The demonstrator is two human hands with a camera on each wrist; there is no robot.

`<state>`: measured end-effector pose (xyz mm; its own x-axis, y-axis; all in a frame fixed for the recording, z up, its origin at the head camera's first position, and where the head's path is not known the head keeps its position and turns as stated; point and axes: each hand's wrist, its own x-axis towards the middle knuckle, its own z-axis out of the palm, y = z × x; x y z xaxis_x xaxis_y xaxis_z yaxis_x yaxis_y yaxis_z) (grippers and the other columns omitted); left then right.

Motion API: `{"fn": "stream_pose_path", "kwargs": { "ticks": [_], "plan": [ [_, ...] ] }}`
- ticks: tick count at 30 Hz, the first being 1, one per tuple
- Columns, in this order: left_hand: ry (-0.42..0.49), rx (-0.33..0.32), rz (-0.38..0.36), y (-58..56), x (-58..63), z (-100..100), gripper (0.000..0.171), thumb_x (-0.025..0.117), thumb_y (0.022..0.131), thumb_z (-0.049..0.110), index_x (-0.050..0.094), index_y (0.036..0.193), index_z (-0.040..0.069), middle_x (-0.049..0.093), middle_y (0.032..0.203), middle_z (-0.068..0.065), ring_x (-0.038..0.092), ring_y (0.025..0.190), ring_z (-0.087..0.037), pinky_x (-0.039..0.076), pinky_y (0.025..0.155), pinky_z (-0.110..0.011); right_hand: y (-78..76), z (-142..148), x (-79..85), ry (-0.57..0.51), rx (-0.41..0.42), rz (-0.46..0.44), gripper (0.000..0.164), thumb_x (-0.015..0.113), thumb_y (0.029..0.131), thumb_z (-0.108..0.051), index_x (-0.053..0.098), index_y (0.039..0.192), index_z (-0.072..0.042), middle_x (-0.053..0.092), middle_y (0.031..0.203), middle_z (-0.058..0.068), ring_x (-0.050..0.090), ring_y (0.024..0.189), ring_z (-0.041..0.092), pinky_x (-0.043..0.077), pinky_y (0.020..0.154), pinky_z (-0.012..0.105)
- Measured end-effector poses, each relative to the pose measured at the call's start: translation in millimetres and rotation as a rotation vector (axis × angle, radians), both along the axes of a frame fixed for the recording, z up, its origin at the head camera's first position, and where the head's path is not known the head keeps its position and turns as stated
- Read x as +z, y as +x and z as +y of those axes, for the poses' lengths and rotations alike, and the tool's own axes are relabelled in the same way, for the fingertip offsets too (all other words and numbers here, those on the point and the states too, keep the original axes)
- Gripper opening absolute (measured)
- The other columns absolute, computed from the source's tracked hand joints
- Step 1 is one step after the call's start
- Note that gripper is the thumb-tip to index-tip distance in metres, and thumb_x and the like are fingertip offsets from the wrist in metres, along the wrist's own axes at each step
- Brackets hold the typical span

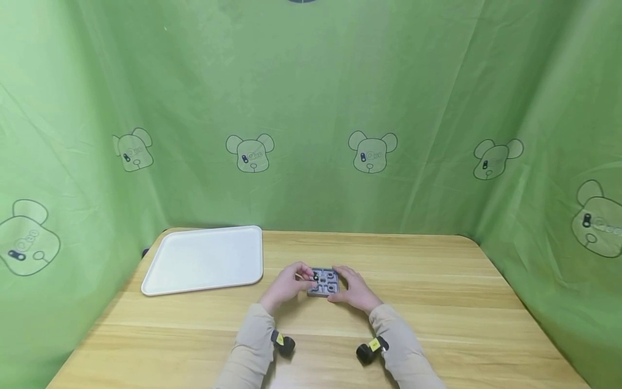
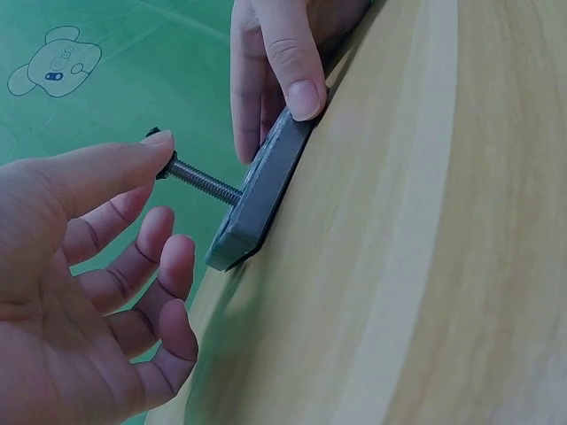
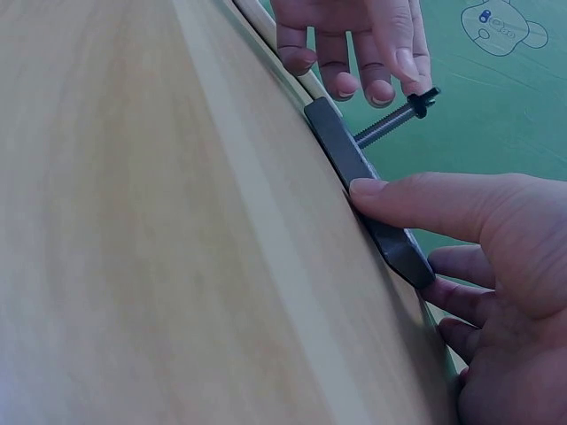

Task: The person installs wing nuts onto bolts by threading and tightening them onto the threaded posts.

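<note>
A small square block (image 1: 323, 281) with grooves and round holes in its grey top lies on the table in the head view. Its dark side shows in both wrist views. From one corner area a threaded bolt (image 2: 208, 183) with a black head stands up. My left hand (image 1: 288, 285) pinches the bolt's head between thumb and forefinger, the other fingers loosely curled below. With thumb on the near side and fingers on the far side, my right hand (image 1: 356, 292) grips the block's right end. The bolt's lower end is hidden inside the block.
A white tray (image 1: 204, 262) lies at the back left of the wooden table (image 1: 437, 302). Green curtains (image 1: 311, 108) with bear-head prints hang behind and at both sides. Each wrist wears a small black camera (image 1: 286, 346) on a strap.
</note>
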<state>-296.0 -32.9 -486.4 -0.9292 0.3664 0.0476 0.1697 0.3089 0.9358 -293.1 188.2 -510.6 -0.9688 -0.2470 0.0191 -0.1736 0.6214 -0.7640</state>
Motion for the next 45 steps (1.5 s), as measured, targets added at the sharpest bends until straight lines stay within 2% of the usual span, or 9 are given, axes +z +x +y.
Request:
{"fn": "stream_pose_path", "kwargs": {
  "ticks": [8, 22, 31, 45],
  "plan": [
    [-0.012, -0.012, 0.013, -0.3, -3.1, 2.0, 0.030, 0.075, 0.081, 0.013, 0.062, 0.107, 0.003, 0.062, 0.098, -0.013, 0.056, 0.085, -0.017, 0.047, 0.074, -0.026, 1.0, 0.1, 1.0, 0.000, -0.002, -0.005, 0.092, 0.085, 0.070, -0.025, 0.039, 0.147, -0.007, 0.034, 0.154, 0.022, 0.030, 0.140, 0.045, 0.023, 0.114, 0.063],
    [-0.049, 0.023, 0.035, 1.0, -3.9, 7.0, 0.017, 0.067, 0.089, 0.015, 0.064, 0.104, 0.008, 0.063, 0.092, -0.005, 0.055, 0.087, -0.015, 0.047, 0.076, -0.028, 2.8, 0.9, 2.8, 0.016, 0.003, 0.011, 0.092, 0.085, 0.069, -0.024, 0.039, 0.147, -0.005, 0.034, 0.153, 0.024, 0.031, 0.139, 0.047, 0.023, 0.114, 0.064],
    [-0.059, 0.010, 0.069, 0.0, -7.0, 6.2, 0.017, 0.063, 0.092, 0.014, 0.066, 0.107, 0.005, 0.066, 0.098, -0.010, 0.054, 0.087, -0.015, 0.047, 0.076, -0.029, 2.0, 0.5, 2.3, 0.008, -0.002, 0.005, 0.093, 0.085, 0.068, -0.023, 0.040, 0.147, -0.006, 0.034, 0.153, 0.024, 0.031, 0.139, 0.046, 0.023, 0.114, 0.063],
    [-0.033, -0.017, 0.028, -0.4, -6.7, 5.4, 0.021, 0.060, 0.094, 0.013, 0.063, 0.113, 0.006, 0.063, 0.099, -0.011, 0.053, 0.088, -0.015, 0.047, 0.072, -0.026, -0.3, 0.9, -1.1, 0.027, -0.005, 0.016, 0.092, 0.085, 0.069, -0.026, 0.040, 0.147, -0.007, 0.035, 0.153, 0.023, 0.032, 0.139, 0.046, 0.024, 0.113, 0.064]
  ]
}}
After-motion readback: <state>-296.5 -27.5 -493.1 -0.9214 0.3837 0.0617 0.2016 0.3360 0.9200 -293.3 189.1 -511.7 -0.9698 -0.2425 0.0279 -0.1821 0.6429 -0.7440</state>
